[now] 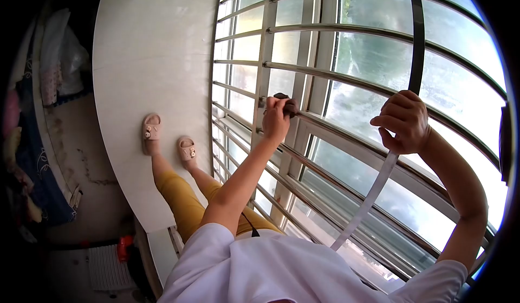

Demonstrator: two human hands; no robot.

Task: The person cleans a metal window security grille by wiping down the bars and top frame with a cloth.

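Observation:
My left hand (277, 120) is closed on a dark crumpled cloth (290, 105), pressed against a horizontal metal bar (338, 128) close to an upright post. Farther right, my right hand (403, 123) grips a long flat strap (371, 197) in front of the bars. Above that hand the strap looks dark and runs up past the top of the view; below it the strap looks pale and slants down left toward my shirt. Part of the cloth is hidden behind my left fingers.
Window panes (374, 10) stand behind the metal bars. My feet, in pink slippers (186, 148), are on a pale raised surface (154, 43) whose left edge drops to a darker, lower area. Bags and fabric (70, 59) lie at far left, with a red object (124, 247) below.

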